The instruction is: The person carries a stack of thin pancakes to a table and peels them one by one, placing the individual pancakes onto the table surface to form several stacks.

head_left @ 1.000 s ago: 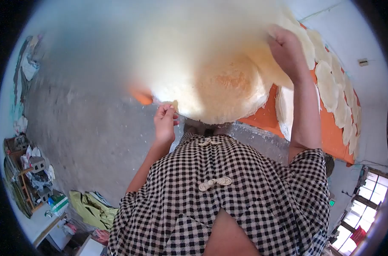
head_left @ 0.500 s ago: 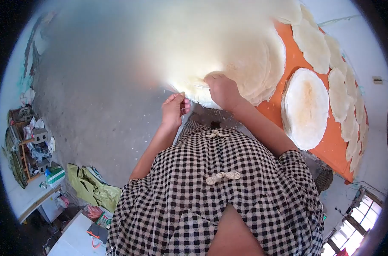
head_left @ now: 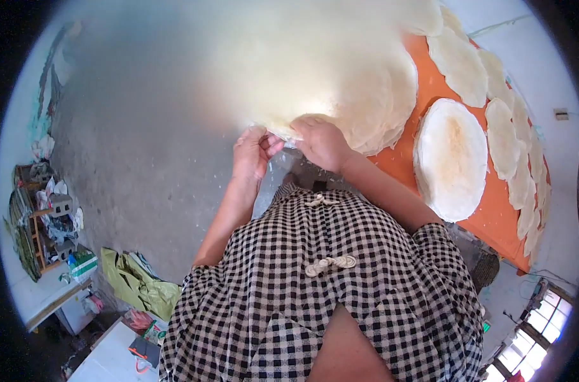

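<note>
Large, thin, pale flatbreads [head_left: 372, 108] overlap in a spread in front of me, their far part lost in a blur. With fingers bent, my left hand [head_left: 252, 153] pinches the near left edge of a flatbread. Close beside it, my right hand [head_left: 322, 143] has its fingers closed on the near edge of the same sheet, which looks gathered or folded between the two hands. Both fingertips are partly hidden by the sheet and the glare.
At right, an orange table [head_left: 391, 172] bears a thick stack of flatbreads [head_left: 451, 159] with a browned middle. More single flatbreads [head_left: 458, 63] lie along its far side. Lower left are a yellow-green sheet [head_left: 140, 283] on the floor and a cluttered wooden shelf [head_left: 41, 235].
My left hand has moved slightly left and up onto the flatbread's edge. My right hand has shifted left, nearer to it. The near edge between them now looks more gathered.
</note>
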Demonstrator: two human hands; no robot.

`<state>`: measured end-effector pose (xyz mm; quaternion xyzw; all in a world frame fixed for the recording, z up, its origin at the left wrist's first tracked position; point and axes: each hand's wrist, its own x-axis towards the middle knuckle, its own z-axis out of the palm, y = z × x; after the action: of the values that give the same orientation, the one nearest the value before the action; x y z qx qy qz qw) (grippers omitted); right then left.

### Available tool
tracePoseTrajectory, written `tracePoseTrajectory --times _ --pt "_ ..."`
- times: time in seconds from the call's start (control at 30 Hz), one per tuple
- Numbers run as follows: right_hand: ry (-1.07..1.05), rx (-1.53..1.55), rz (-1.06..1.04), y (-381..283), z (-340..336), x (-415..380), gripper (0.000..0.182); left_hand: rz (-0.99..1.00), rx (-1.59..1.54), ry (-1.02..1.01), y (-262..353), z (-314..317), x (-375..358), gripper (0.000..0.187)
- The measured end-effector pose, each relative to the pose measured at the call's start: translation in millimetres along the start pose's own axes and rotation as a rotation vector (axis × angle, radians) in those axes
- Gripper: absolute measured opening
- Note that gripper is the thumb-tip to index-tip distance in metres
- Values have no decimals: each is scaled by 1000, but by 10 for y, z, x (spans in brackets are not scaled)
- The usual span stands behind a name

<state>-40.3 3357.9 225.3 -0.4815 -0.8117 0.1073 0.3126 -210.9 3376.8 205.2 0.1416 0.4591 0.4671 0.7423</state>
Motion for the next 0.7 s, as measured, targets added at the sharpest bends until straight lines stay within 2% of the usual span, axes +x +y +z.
tracePoseTrajectory --times 0.13,0.2,0.3,0.37,0.47,0.5,0.6,0.67,0.7 --pt "19 -124 -6 -82 -56 -22 30 12 -57 -22 -44 1 20 12" --pt "-48 -119 43 183 79 -96 32 4 -83 -90 -39 22 27 14" --pt "-502 47 575 181 -508 444 30 -29 -85 -199 -48 34 33 18" --pt "-446 -134 267 592 -978 758 34 -41 -49 -249 -71 35 101 21" --pt "-7 -312 243 372 -1778 1208 30 -58 -26 -279 -54 63 87 21" --pt "-14 -362 293 128 -2029 1338 29 -65 -20 -281 -57 72 75 20" --pt "95 -593 312 -244 -2153 1354 25 -71 -43 -279 -60 58 54 19" --pt "38 -563 61 -67 -1968 1085 20 -71 -63 -287 -42 69 51 20" --pt "-73 -646 179 -245 -1804 943 17 -70 -84 -294 -36 71 52 22"
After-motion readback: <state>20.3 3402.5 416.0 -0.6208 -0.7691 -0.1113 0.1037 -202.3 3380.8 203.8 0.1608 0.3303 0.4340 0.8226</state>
